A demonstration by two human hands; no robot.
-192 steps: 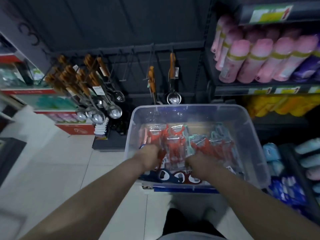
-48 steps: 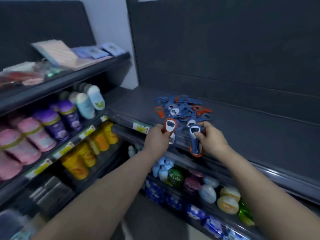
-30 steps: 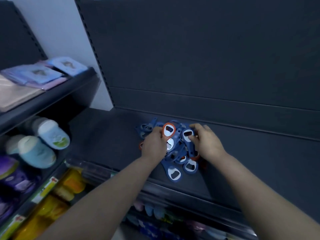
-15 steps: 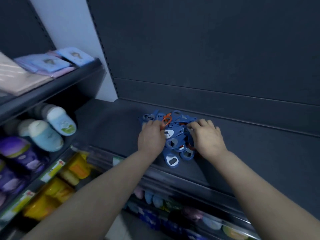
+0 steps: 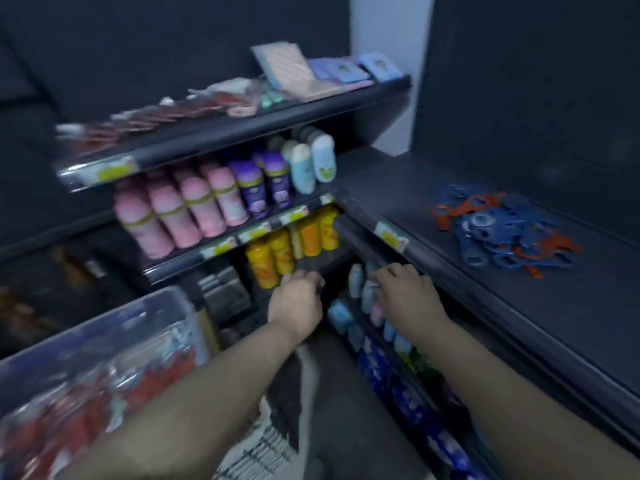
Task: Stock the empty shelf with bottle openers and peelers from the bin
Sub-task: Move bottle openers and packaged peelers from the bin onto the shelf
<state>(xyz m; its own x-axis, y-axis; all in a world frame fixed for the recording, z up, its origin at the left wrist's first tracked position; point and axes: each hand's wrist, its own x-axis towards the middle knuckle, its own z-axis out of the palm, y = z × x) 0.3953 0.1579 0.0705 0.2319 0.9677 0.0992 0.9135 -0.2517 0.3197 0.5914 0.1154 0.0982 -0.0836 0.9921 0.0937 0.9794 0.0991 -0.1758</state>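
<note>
A heap of blue and orange bottle openers (image 5: 502, 233) lies on the dark shelf (image 5: 433, 199) at the right. The clear plastic bin (image 5: 104, 327) with red and teal packed peelers (image 5: 86, 403) shows at the lower left, blurred. My left hand (image 5: 298, 299) and my right hand (image 5: 405, 292) hang in the air below the shelf's front edge, between shelf and bin. Both hold nothing, with fingers loosely curled.
To the left stand shelves of pink, purple and pale blue bottles (image 5: 214, 195), with yellow and orange bottles (image 5: 294, 244) one row lower. Flat packets (image 5: 311, 71) lie on the top shelf. Small bottles (image 5: 367, 306) fill the racks under the dark shelf.
Both hands have let go of the openers and drawn back off the shelf, down and to the left. My view has swung left, so the bin is in sight again.
</note>
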